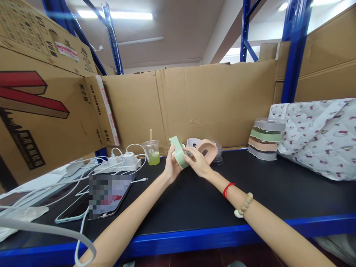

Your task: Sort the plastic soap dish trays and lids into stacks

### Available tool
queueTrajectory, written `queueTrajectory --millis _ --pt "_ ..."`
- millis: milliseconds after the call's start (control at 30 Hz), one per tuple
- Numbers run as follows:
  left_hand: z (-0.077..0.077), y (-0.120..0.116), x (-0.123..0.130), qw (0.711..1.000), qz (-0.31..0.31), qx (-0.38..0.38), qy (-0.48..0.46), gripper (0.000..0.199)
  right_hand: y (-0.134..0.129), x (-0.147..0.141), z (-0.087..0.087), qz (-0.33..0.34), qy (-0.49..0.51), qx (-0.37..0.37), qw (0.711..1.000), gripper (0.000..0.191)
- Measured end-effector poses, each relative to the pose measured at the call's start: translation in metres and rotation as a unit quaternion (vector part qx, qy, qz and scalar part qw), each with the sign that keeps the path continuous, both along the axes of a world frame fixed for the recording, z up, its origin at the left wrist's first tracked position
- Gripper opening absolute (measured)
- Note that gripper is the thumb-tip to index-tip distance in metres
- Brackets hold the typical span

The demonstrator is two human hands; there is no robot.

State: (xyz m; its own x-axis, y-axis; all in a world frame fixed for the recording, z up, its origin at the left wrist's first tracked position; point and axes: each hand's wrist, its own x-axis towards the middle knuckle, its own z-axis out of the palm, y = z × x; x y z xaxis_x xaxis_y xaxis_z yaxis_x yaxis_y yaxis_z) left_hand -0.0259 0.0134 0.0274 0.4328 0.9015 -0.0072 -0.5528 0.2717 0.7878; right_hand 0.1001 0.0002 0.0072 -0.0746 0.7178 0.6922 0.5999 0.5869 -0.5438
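Observation:
A light green curved plastic piece (180, 155) with a wavy edge is held tilted above the black shelf top. My left hand (171, 168) grips it from the left and below, fingers closed round it. From the right, my right hand (198, 163) touches the same piece with its thumb and fingers. Just behind the right hand are a pinkish-beige oval piece (211, 149) with a slot and a pale white piece (193, 142), both partly hidden. Clear plastic parts (218, 157) stand beside them.
A stack of grey, green and beige pieces (264, 144) stands right, beside a quilted white bag (317, 137). Left are a cup with green drink (154, 157), a power strip (118, 166), loose cables, a tablet (111, 196) and a phone (73, 209). Cardboard (222, 100) walls the back.

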Motion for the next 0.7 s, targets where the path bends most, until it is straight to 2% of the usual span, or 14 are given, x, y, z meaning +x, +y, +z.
queueTrajectory --millis 67,167,300,433,500,567,667,700 --pt "0.0 0.001 -0.001 1.0 0.011 -0.008 -0.007 0.041 -0.001 0.01 0.005 -0.047 -0.04 0.037 0.997 0.036" --pt "-0.001 0.005 -0.003 1.0 0.019 -0.008 -0.012 0.044 -0.001 0.025 0.01 -0.164 -0.091 0.061 0.98 0.03" --pt "-0.003 0.008 -0.004 1.0 0.02 -0.007 -0.009 0.046 0.005 0.041 0.008 -0.298 -0.109 0.057 0.947 0.041" --pt "-0.004 0.006 -0.002 1.0 0.019 -0.002 -0.013 0.045 0.008 0.049 0.005 -0.377 -0.086 0.049 0.921 0.052" --pt "-0.004 0.005 -0.001 1.0 0.024 -0.002 -0.015 0.045 0.006 0.052 0.006 -0.409 -0.064 0.006 0.91 0.066" --pt "-0.003 0.004 -0.001 0.999 0.029 -0.007 -0.016 0.045 0.004 0.058 0.007 -0.435 -0.034 -0.073 0.897 0.082" --pt "-0.002 0.003 -0.001 0.999 0.033 -0.021 -0.021 0.042 0.005 0.072 0.007 -0.443 -0.005 -0.214 0.87 0.1" --pt "-0.002 0.003 -0.001 0.999 0.035 -0.025 -0.024 0.042 0.006 0.077 0.006 -0.434 -0.012 -0.241 0.868 0.102"
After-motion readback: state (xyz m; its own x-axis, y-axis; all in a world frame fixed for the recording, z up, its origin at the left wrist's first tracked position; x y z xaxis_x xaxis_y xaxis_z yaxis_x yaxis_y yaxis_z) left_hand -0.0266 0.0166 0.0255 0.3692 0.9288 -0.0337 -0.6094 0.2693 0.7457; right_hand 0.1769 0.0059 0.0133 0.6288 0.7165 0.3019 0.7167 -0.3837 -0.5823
